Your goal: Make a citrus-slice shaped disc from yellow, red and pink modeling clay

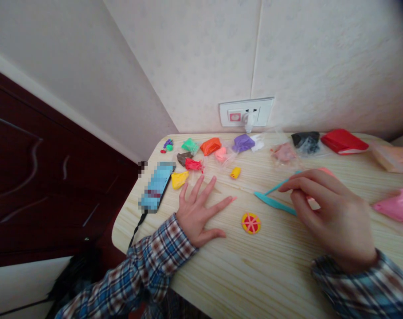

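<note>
My left hand (201, 212) lies open on the wooden table, fingers spread. Its index fingertip is beside a small pink strip of clay (234, 199). Between my hands sits a flat round clay piece (251, 223), with a yellow rim, red centre and pink strips across it. My right hand (330, 212) is closed, thumb and fingers drawn together above two blue modelling tools, a knife-shaped one (274, 203) and a thin one (277, 187). Whether its fingertips grip anything is hidden. Something pink shows partly behind this hand.
A small yellow clay piece (235, 173) is farther back. Clay packets line the back: green (189, 145), orange (211, 146), purple (244, 142), black (306, 141), red (344, 141). A pink packet (397, 206) is at right, a cabled phone (157, 186) at left. A wall socket (246, 113) is behind.
</note>
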{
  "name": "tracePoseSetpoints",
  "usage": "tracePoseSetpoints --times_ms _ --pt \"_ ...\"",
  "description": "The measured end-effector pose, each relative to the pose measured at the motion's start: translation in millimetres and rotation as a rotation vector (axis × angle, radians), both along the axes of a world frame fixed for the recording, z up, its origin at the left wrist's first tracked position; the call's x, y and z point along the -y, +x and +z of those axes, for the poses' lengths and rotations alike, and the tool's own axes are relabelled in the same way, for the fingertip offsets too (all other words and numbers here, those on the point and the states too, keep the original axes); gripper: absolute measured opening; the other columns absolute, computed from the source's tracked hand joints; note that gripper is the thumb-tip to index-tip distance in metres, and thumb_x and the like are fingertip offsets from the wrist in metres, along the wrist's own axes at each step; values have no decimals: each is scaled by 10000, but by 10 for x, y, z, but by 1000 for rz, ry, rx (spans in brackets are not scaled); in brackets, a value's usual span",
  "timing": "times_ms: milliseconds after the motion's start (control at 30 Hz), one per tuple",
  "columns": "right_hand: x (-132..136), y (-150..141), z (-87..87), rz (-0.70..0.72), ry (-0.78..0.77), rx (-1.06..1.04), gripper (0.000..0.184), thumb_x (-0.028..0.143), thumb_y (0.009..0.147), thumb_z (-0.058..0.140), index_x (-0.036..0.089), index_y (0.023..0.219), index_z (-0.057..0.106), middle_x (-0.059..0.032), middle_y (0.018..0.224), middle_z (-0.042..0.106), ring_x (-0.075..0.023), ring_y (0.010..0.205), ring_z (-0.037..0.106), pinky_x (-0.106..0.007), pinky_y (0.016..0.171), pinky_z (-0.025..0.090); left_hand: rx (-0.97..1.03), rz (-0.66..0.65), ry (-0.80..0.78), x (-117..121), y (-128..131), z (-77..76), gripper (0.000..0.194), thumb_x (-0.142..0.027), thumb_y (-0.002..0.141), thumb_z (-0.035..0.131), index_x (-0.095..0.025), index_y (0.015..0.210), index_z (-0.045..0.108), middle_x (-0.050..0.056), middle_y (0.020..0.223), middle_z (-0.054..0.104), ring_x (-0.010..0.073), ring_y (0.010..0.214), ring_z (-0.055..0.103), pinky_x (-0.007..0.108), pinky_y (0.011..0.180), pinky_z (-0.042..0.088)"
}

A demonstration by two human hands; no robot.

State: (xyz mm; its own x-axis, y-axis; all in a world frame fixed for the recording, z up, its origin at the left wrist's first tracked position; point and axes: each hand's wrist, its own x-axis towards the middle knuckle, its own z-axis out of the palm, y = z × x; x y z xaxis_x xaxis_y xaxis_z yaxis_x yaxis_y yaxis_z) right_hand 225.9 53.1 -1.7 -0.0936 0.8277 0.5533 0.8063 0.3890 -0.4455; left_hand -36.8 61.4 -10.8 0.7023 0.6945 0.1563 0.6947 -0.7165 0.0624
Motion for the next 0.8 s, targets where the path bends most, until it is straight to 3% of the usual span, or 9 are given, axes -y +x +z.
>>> tracePoseSetpoints --times_ms 800 --pt "-3 1 6 9 8 7 169 151 842 438 211 781 583 -53 803 600 -198 761 579 -317 614 440 -17 -40 25 -40 39 23 704 -742 796 137 -388 1378 313 39 1506 238 375 1366 148 592 1037 -2"
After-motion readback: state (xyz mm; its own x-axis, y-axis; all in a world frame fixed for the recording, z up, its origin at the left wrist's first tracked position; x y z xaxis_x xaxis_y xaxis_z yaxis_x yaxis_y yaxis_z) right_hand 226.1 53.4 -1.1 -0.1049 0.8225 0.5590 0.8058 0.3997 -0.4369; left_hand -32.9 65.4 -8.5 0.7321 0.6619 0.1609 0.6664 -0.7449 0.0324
